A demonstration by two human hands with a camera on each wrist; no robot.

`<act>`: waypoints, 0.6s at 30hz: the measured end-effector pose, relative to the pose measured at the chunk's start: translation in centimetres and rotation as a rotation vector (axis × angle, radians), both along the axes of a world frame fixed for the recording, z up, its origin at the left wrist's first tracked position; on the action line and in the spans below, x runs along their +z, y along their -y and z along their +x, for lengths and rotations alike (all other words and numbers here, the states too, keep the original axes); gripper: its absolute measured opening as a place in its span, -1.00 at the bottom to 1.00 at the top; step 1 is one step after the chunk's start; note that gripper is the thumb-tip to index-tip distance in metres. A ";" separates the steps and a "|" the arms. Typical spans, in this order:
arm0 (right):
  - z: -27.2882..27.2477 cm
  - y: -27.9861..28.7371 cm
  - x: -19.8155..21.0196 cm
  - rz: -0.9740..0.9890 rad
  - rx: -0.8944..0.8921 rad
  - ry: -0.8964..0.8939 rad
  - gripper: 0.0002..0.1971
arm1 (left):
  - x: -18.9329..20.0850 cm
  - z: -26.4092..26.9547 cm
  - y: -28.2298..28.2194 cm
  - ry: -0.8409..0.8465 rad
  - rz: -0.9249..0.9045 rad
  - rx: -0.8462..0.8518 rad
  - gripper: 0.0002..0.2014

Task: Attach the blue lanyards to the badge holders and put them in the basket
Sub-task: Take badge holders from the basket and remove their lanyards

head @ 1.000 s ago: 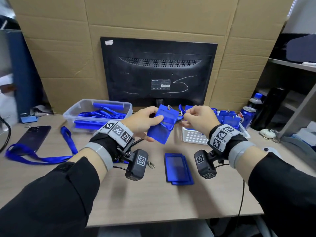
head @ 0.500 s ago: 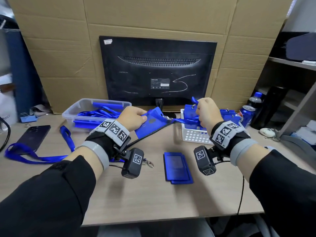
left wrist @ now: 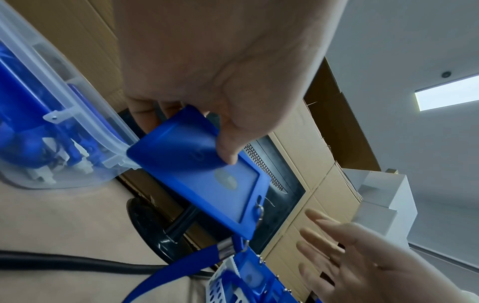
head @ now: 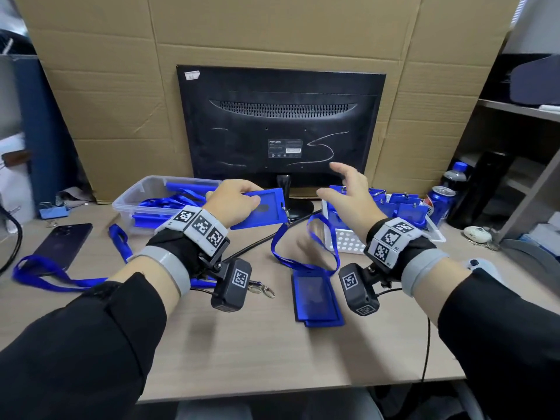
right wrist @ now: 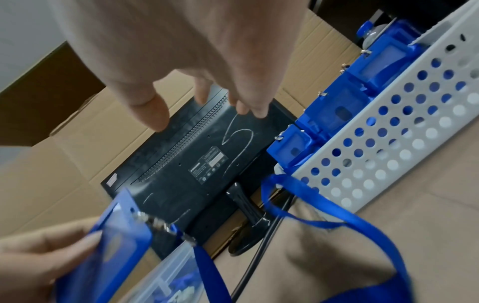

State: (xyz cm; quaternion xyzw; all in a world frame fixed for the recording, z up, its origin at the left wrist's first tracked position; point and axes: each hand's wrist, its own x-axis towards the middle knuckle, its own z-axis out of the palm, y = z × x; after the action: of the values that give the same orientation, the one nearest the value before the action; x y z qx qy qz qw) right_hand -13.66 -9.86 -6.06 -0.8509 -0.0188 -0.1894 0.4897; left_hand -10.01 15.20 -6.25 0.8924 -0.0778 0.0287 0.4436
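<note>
Since the last frame our right hand (head: 348, 195) has let go of the lanyard (head: 306, 247); its grip is spread wide and empty over the basket (head: 348, 242). Our left hand (head: 233, 201) pinches the badge holder (head: 262, 209) level above the tabletop (head: 257, 353), so we judge the clipped strap hangs free for dropping in.

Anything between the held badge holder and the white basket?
Nothing solid. The left hand grips the badge holder in the air, left of the basket; its lanyard hangs in the gap. The open right hand hovers over the basket's near-left corner, and badges already fill it.
</note>
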 end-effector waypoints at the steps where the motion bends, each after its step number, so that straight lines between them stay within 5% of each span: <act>1: -0.3 -0.4 0.1 -0.034 0.082 0.018 -0.49 | 0.2 -0.2 0.1 -0.004 -0.005 -0.031 -0.78; 5: -1.2 -1.8 0.0 -0.098 0.437 -0.218 -0.66 | 0.5 -0.4 0.4 0.006 -0.035 -0.134 -0.76; 10: -1.5 -1.7 -0.4 -0.209 0.404 -0.199 -0.80 | 0.4 -0.7 0.8 -0.001 -0.023 -0.168 -0.94; 14: -1.7 -1.7 -0.3 -0.229 0.412 -0.190 -0.81 | 0.1 -0.9 1.5 0.012 0.032 -0.237 -0.72; 18: -1.9 -1.3 0.1 -0.187 0.414 -0.166 -0.83 | 0.0 -0.8 1.7 0.033 0.065 -0.146 -0.73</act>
State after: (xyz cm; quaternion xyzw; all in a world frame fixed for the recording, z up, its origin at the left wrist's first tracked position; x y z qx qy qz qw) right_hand -15.58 -8.56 -6.01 -0.8832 -0.1698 -0.0117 0.4370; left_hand -10.86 13.46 -6.29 0.8977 -0.1509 0.0083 0.4139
